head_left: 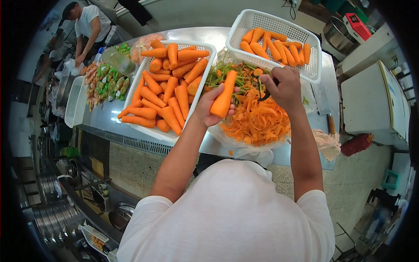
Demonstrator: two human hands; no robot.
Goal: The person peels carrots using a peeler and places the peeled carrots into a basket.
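My left hand (208, 107) is closed around a thick orange carrot (224, 97), its narrow end pointing up and away from me. Just right of the carrot, my right hand (283, 85) grips a dark-handled peeler (264, 94), its blade mostly hidden by the fingers. Peeler and carrot are apart. Below both hands lies a heap of carrot peelings (257, 120) on clear plastic, with green stems (214, 81) and cut carrot tops at its far side. To the left, a white basket (210, 49) is heaped with carrots; at the back right, another white basket (317, 52) holds several more.
A large knife (322, 99) lies at the table's right, beside a crumpled cloth (327, 143). Bundled vegetables (107, 83) and a plastic bottle (118, 61) sit at the left. A co-worker (91, 26) bends over at the far left. A white cabinet (364, 98) stands to the right.
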